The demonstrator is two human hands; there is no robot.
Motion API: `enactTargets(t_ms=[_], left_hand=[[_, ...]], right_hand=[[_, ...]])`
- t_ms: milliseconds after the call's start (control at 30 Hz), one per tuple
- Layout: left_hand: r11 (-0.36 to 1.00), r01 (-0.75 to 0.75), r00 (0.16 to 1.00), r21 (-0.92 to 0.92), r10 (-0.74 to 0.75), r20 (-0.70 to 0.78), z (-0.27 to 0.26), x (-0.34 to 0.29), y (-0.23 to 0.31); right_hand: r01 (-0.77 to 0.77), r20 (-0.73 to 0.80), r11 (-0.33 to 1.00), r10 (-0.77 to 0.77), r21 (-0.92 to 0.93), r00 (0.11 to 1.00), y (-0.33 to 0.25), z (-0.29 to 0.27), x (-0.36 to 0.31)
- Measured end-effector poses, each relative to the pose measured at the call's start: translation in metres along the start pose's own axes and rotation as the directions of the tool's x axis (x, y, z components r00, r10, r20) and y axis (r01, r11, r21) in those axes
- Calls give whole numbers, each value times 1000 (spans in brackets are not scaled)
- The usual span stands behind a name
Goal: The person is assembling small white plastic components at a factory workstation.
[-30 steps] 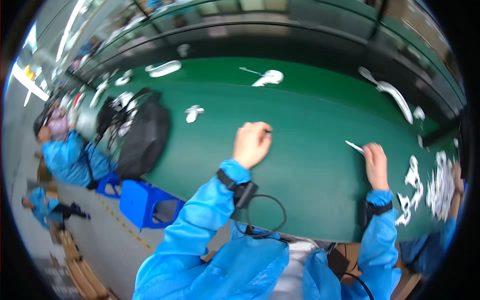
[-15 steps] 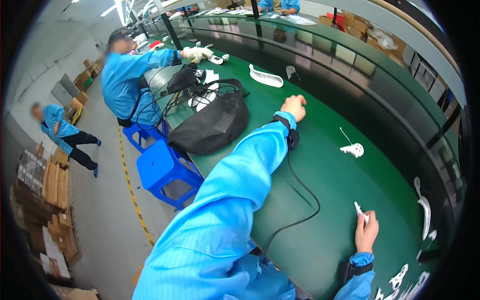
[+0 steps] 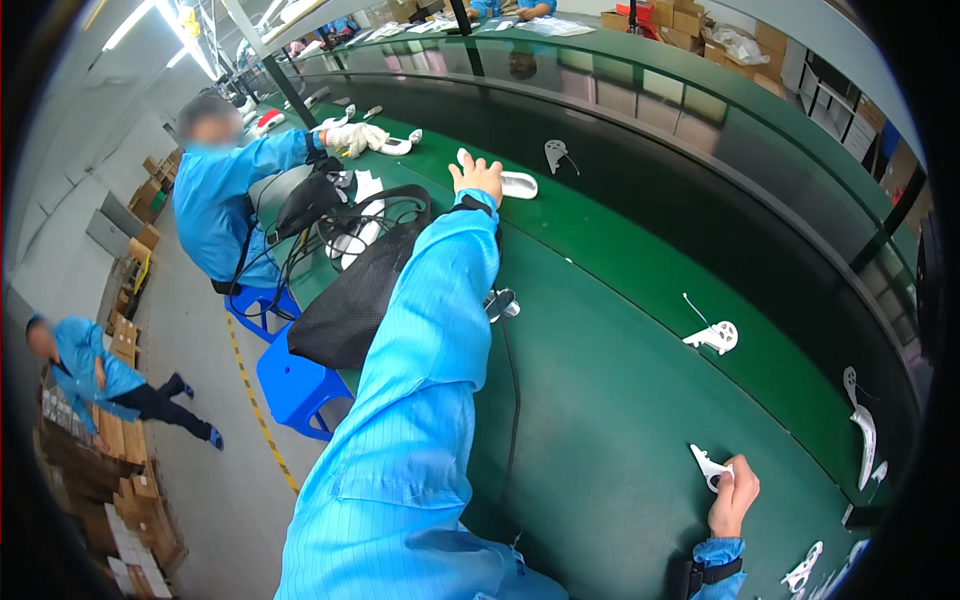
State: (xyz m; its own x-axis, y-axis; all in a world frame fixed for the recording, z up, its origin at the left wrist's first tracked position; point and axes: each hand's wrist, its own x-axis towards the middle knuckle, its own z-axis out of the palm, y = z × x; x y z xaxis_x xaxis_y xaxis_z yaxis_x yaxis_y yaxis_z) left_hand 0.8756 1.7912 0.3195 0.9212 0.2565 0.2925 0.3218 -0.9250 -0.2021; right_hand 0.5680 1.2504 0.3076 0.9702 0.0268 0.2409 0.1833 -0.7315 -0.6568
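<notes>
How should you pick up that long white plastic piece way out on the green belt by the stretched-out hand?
Probably by its near end. The long white piece lies flat on the green belt, lengthwise across the reach, and the left hand is right at that end with fingers spread. Coming down from above and pinching across its narrow width looks easiest, since the flat pose leaves only its thin edges to grip.

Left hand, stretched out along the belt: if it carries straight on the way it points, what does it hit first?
Likely the long white plastic part lying on the green belt; the left hand already has its fingertips at or just short of the part's near end. Whether they touch is unclear.
</notes>
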Motion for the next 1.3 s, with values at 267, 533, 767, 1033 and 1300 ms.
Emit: enactTargets(t_ms=[267, 533, 767, 1033, 1300], left_hand=[[624, -687, 704, -371, 446, -553, -116, -62, 53], [211, -737, 404, -643, 899, -168, -174, -273, 151], [458, -700, 546, -548, 838, 4, -173, -331, 163], [100, -610, 589, -786, 721, -365, -172, -345, 165], [2, -478, 424, -878, 876, -229, -151, -337, 168]], right_hand=[[-77, -32, 996, 75, -45, 997, -3, 19, -1], [-163, -94, 876, 229, 453, 969, 12, 42, 10], [-122, -178, 986, 142, 116, 974, -22, 18, -28], [-119, 11, 932, 122, 342, 992, -54, 17, -74], [113, -24, 993, -113, -25, 993, -66, 26, -85]])
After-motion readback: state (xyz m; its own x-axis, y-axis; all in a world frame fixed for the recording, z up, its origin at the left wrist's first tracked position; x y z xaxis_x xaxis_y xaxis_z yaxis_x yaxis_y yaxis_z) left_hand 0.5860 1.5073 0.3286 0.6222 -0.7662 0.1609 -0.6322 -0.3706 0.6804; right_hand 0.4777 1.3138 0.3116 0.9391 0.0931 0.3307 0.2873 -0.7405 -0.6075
